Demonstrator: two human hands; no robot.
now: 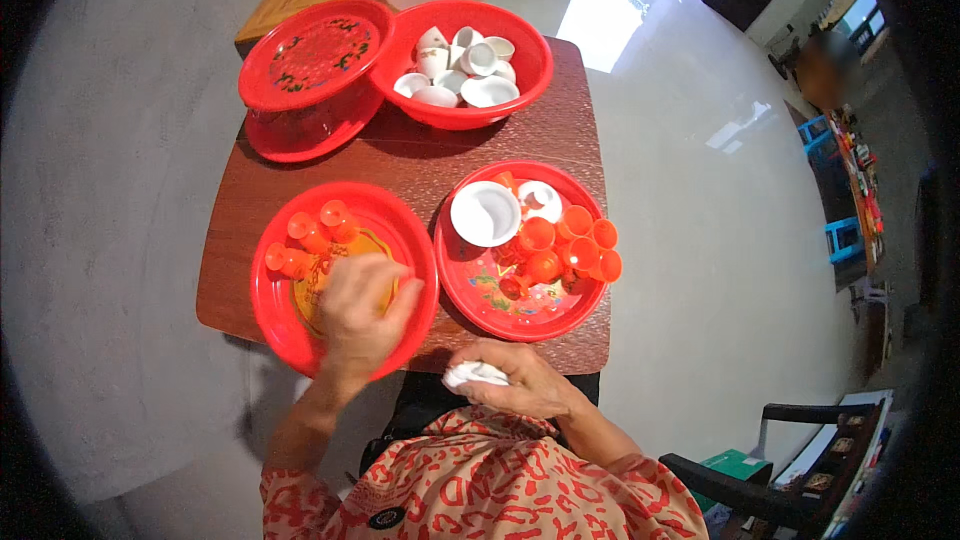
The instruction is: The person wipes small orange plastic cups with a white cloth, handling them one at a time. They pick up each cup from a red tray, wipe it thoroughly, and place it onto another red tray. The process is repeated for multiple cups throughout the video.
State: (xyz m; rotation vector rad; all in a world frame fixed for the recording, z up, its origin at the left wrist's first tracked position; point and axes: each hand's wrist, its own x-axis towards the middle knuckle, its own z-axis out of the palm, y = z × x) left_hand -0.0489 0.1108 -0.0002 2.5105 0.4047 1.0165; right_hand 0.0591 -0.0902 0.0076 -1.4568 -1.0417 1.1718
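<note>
The left hand (362, 315) reaches into the near-left red plate (290, 325), fingers curled together over its yellow middle; whether it pinches anything cannot be told. Small orange cups (308, 238) lie just beyond its fingertips. The right hand (520, 380) is closed around a white cloth (472, 373) at the table edge (215, 310), just below the right red plate (490, 310) of orange cups.

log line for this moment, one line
left hand: over left red plate, by orange cups | right hand: holding white cloth | right red plate: white dishes
</note>
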